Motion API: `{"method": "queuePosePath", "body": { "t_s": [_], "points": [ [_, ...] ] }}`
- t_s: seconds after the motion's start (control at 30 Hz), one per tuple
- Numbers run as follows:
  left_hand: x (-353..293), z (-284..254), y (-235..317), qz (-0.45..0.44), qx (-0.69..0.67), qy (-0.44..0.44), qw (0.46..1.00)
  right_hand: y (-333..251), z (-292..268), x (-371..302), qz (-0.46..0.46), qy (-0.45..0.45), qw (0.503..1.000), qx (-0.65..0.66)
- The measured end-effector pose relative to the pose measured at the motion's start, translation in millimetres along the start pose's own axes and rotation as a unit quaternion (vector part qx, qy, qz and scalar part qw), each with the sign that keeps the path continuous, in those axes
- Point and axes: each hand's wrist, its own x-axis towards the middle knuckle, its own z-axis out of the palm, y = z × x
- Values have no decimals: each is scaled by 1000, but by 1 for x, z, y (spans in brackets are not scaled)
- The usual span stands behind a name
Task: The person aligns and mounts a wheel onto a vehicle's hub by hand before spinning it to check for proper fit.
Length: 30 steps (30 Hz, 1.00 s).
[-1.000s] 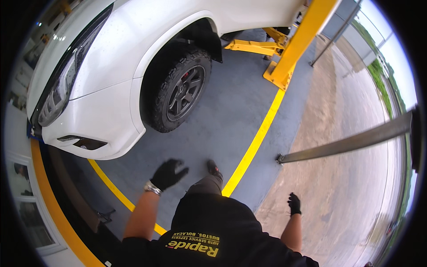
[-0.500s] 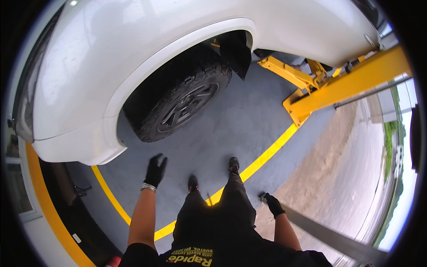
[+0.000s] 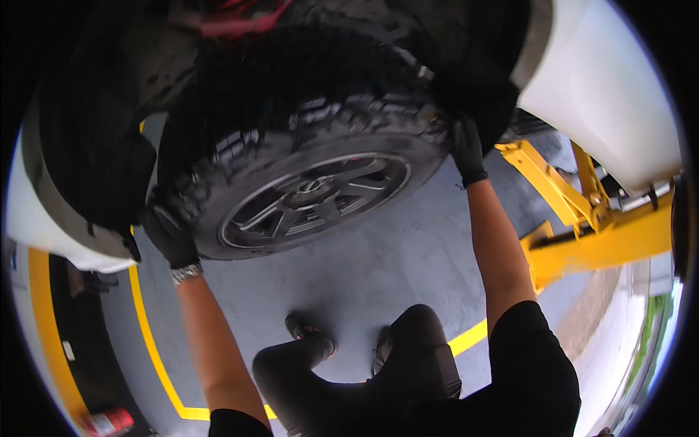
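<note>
A large wheel (image 3: 313,188) with a knobby black tire and dark alloy rim hangs in the wheel arch of a raised white vehicle (image 3: 604,80), directly before me. At its left side my left hand (image 3: 171,234), in a black glove, grips the tire's tread. My right hand (image 3: 468,149), gloved too, holds the opposite side, beside a dark mud flap (image 3: 480,102). Both arms reach forward, spread about the wheel's width. The fingertips are partly lost against the dark rubber. No other thing shows in either hand.
A yellow lift arm (image 3: 604,244) stands at the right, beneath the vehicle body. Above the tire a red part (image 3: 244,18) shows inside the arch. Yellow lines (image 3: 156,357) cross the grey floor. At the lower left lies a red object (image 3: 105,422).
I have moved in close to the wheel and bent my legs. Both hands have risen from my sides onto the tire. The small item at my right hand is no longer visible.
</note>
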Motion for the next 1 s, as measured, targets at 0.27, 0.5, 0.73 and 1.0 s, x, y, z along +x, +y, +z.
{"method": "queuePosePath", "body": {
  "t_s": [0.27, 0.5, 0.73, 1.0],
  "points": [
    [-7, -3, -33, 54, 81, 8, 995, 23, 59, -20, -121, 147, 956, -225],
    [-112, 12, -43, -104, 78, 95, 987, 56, 64, -61, -105, 129, 983, -80],
    [-163, 48, -75, -265, -103, 112, 952, 96, 95, -86, -49, 186, 964, -183],
    [-166, 51, -64, -369, -227, 137, 891, 89, 101, -113, 169, 172, 965, 101]
  ]
}}
